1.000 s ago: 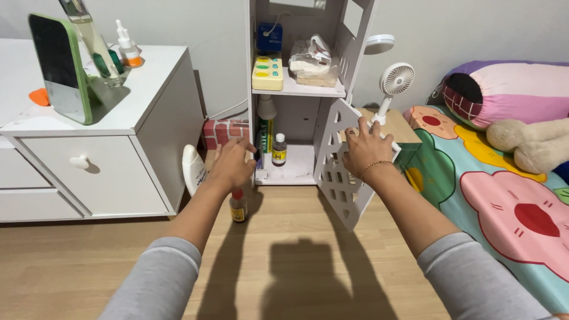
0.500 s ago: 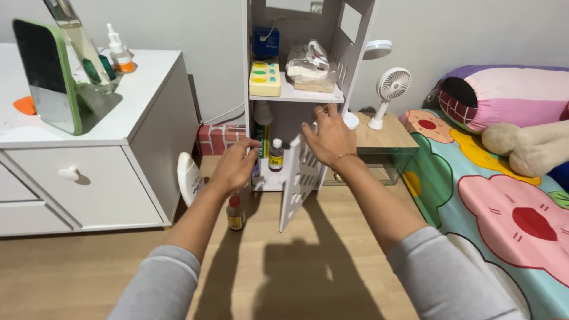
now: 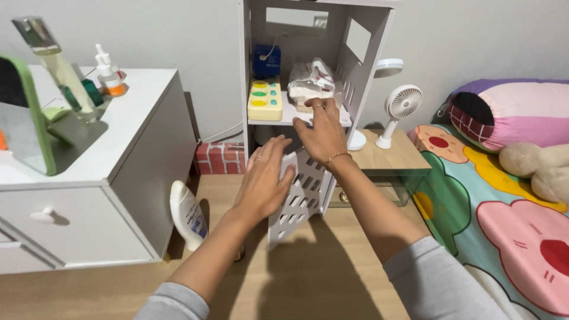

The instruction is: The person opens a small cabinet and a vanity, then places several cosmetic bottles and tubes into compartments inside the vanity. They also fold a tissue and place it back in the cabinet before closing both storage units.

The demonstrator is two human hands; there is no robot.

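Observation:
A narrow white shelf cabinet [image 3: 371, 35] stands against the wall. Its lattice door [image 3: 299, 195] covers most of the lower compartment. My left hand [image 3: 265, 181] lies flat against the door's face, fingers spread. My right hand [image 3: 322, 131] rests on the door's top edge just below the shelf; it wears a ring and a thin bracelet. On the shelf above sit a yellow box with coloured dots [image 3: 265, 101], a blue box [image 3: 268, 61] and a clear plastic bag [image 3: 312, 79]. The bottles inside the lower compartment are hidden behind the door.
A white drawer unit [image 3: 127, 124] stands at the left with a green-framed mirror [image 3: 24, 127] and small bottles [image 3: 107, 77]. A white bottle [image 3: 188, 214] leans on the floor beside it. A small fan [image 3: 399, 109] sits on a low wooden table [image 3: 394, 157]. A bed with colourful cover [image 3: 510, 213] is at right.
The lattice door has swung from wide open to nearly closed. My left hand left the cabinet's edge and now presses the door; my right hand rode the door's top inward.

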